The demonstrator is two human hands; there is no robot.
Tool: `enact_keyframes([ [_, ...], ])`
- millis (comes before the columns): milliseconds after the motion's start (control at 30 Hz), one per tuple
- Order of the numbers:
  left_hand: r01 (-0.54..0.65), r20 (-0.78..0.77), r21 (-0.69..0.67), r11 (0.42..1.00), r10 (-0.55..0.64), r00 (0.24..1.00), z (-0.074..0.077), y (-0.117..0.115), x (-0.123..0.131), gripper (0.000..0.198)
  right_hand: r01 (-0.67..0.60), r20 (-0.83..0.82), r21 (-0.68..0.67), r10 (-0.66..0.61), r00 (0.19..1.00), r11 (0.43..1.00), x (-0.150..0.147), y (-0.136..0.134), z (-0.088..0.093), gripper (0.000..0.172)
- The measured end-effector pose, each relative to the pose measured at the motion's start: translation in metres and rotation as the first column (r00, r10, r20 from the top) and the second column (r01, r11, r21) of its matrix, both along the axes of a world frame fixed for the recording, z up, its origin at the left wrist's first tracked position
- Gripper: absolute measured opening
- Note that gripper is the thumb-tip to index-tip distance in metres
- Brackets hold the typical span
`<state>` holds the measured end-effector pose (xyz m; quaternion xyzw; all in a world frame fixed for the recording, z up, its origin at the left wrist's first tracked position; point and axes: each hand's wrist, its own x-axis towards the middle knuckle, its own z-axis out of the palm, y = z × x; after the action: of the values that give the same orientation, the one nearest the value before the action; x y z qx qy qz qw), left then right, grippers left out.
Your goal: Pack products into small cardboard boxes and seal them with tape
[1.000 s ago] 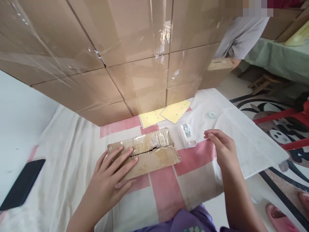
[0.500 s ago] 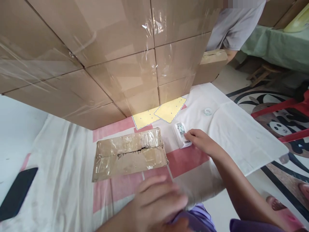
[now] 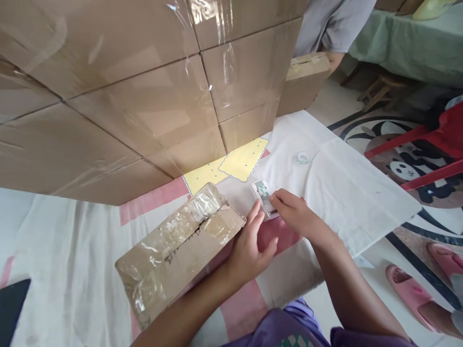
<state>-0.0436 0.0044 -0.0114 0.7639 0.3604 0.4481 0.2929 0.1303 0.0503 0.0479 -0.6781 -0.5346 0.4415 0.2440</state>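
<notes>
A long, tape-wrapped cardboard box [image 3: 181,246] lies slanted on the cloth. My left hand [image 3: 249,248] is beside its right end, fingers spread and holding nothing. The left fingertips reach close to a small white block-shaped pack [image 3: 262,195] with a pictured top. On the other side of that pack is my right hand [image 3: 292,209], its fingers closed at the pack's right edge. What the right fingertips pinch there is hidden. Behind the pack, two yellow sheets with wavy edges [image 3: 244,161] overlap on the cloth.
A wall of stacked, taped cartons [image 3: 144,106] stands along the back. A roll of clear tape [image 3: 302,157] lies on the right side of the cloth. A dark phone [image 3: 12,308] is at the lower left. Another person's arm [image 3: 334,60] is behind a carton; a red chair [image 3: 434,144] stands at right.
My left hand has moved up and right beside the white pack. The taped box has turned, its left end now nearer me. My right hand stays at the pack; the view has shifted slightly.
</notes>
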Motion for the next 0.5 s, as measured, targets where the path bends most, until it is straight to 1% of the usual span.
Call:
enact_keyframes([
  [100, 0.072, -0.045, -0.035, 0.997, -0.074, 0.996, 0.000, -0.011, -0.022, 0.077, -0.008, -0.003, -0.025, 0.008, 1.000, 1.000, 0.001, -0.003, -0.002, 0.039],
  [167, 0.055, -0.096, -0.067, 0.996, -0.061, 0.994, 0.000, -0.020, -0.032, 0.078, -0.024, 0.032, -0.022, 0.025, 0.999, 0.999, 0.000, -0.006, -0.002, 0.038],
  [233, 0.008, -0.117, -0.093, 0.996, -0.019, 0.993, -0.002, -0.028, -0.033, 0.079, -0.055, 0.118, 0.000, 0.055, 0.992, 0.998, -0.002, -0.008, -0.001, 0.039],
  [300, -0.030, -0.119, -0.119, 0.992, 0.016, 0.993, -0.008, -0.031, -0.024, 0.083, -0.091, 0.213, 0.021, 0.085, 0.973, 0.996, -0.004, -0.009, 0.001, 0.040],
  [367, -0.054, -0.128, -0.157, 0.986, 0.034, 0.991, -0.015, -0.026, -0.007, 0.091, -0.115, 0.268, 0.022, 0.105, 0.958, 0.993, -0.007, -0.008, 0.003, 0.040],
  [433, -0.086, -0.144, -0.172, 0.981, 0.062, 0.988, -0.021, -0.011, 0.013, 0.099, -0.131, 0.289, 0.013, 0.121, 0.949, 0.991, -0.008, -0.005, 0.006, 0.041],
  [500, -0.130, -0.169, -0.154, 0.979, 0.104, 0.980, -0.025, 0.007, 0.028, 0.102, -0.142, 0.312, 0.009, 0.132, 0.941, 0.990, -0.009, -0.003, 0.008, 0.040],
])
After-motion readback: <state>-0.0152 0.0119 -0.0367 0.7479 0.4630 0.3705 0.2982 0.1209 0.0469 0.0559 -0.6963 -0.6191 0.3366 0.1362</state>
